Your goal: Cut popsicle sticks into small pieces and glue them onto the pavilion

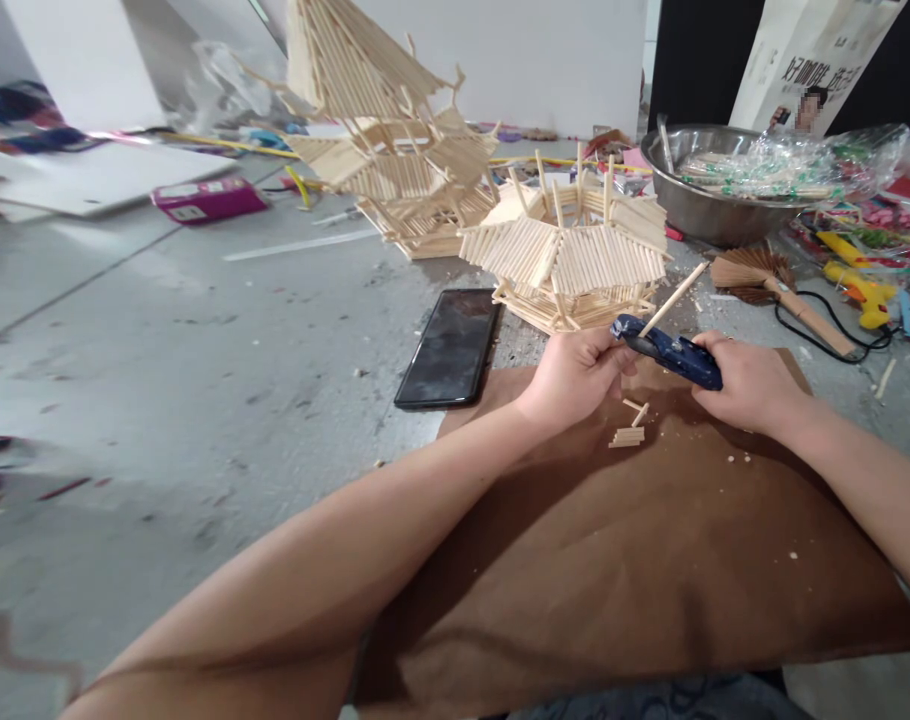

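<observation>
A wooden stick (pixel 676 297) at the dark blue hand tool (pixel 687 361), apparently being trimmed to length.
The right hand (pixel 747 382) grips the tool's near end, above the right part of the brown sheet's (pixel 635 560) far edge; the left hand (pixel 575 375) has its fingers curled at the tool's other end, though whether they pinch the stick I cannot tell. The stick slants up between the hands, its free end leaning away to the right, past that far edge. The next move seems to call for a steady stick and a firm squeeze by the right hand. Short stick pieces (pixel 627 437) lie on the sheet just below the left hand, nearer its far edge than its near one.
</observation>
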Demonstrator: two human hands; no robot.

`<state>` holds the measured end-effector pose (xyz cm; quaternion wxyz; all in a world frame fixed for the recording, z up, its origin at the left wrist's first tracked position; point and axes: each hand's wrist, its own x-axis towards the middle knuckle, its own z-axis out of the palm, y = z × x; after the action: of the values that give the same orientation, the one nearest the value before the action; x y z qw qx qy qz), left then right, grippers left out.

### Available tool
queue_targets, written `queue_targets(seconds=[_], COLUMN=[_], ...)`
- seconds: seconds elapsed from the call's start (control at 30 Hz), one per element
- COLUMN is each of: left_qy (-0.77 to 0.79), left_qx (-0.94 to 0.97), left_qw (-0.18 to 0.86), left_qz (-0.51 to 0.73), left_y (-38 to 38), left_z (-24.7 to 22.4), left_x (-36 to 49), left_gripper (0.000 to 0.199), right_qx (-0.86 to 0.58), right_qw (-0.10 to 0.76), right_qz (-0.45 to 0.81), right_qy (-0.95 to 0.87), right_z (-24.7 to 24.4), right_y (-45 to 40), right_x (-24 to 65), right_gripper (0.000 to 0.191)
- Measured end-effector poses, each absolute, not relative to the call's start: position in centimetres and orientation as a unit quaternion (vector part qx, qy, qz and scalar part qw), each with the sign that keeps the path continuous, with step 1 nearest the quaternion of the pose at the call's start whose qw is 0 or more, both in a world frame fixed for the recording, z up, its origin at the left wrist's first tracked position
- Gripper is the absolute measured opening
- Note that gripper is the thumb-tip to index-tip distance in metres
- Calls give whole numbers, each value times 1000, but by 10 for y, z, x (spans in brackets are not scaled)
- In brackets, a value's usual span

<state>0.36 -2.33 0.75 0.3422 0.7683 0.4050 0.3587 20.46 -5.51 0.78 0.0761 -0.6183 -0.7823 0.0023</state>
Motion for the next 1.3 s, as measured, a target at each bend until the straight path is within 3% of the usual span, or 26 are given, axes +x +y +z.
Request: queue_targets(seconds=[0.33,1.3], left_qy=[402,368], left_qx=[766,752], left_qw=[344,397], left_qz=[365,376], left_y=[-25,-18], left_z=[7,-2], left_x=[4,2], left_gripper=[23,19], right_qx=[-622,-603], right_qw=[52,61], right_qz=[-1,32], right_qy=[-781,-794], right_z=[12,9], right_y=[-56,-53], right_x=[202,206], right_gripper=[26,46])
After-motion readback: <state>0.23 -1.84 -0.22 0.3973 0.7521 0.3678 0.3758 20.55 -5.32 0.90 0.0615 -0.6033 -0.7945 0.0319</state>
